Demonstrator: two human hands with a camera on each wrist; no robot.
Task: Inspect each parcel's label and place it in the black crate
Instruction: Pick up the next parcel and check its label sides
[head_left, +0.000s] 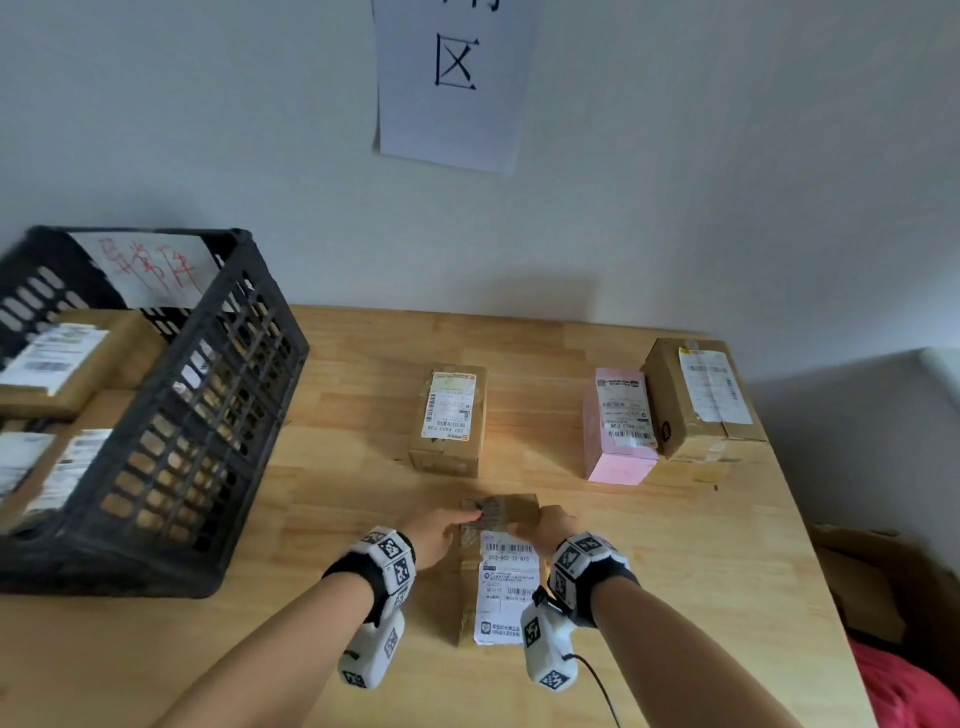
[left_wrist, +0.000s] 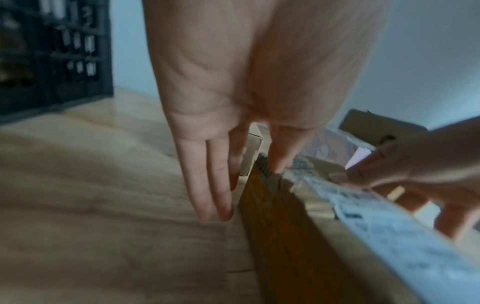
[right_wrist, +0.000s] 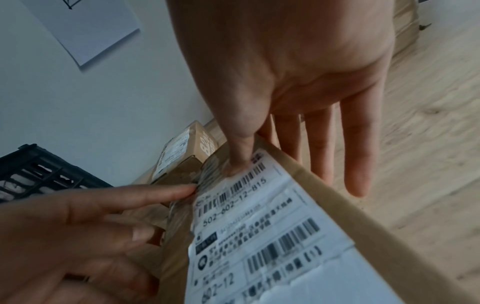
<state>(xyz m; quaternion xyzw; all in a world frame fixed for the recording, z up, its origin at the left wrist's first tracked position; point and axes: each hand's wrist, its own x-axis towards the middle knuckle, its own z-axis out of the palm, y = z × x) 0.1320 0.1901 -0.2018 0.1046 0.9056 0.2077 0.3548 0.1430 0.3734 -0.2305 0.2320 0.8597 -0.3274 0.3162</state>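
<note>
A flat brown parcel lies on the wooden table, its white barcode label facing up. My left hand is at its far left corner, thumb on the taped top. In the left wrist view its straight fingers run down the parcel's left side. My right hand mirrors it: the thumb presses the label's top edge, and the straight fingers reach past the right edge. The black crate stands at the left with several labelled parcels inside.
Beyond the hands, a small brown parcel lies mid-table. A pink parcel and a bigger brown one sit together at the back right. A paper sign hangs on the wall. Cardboard lies off the table's right edge.
</note>
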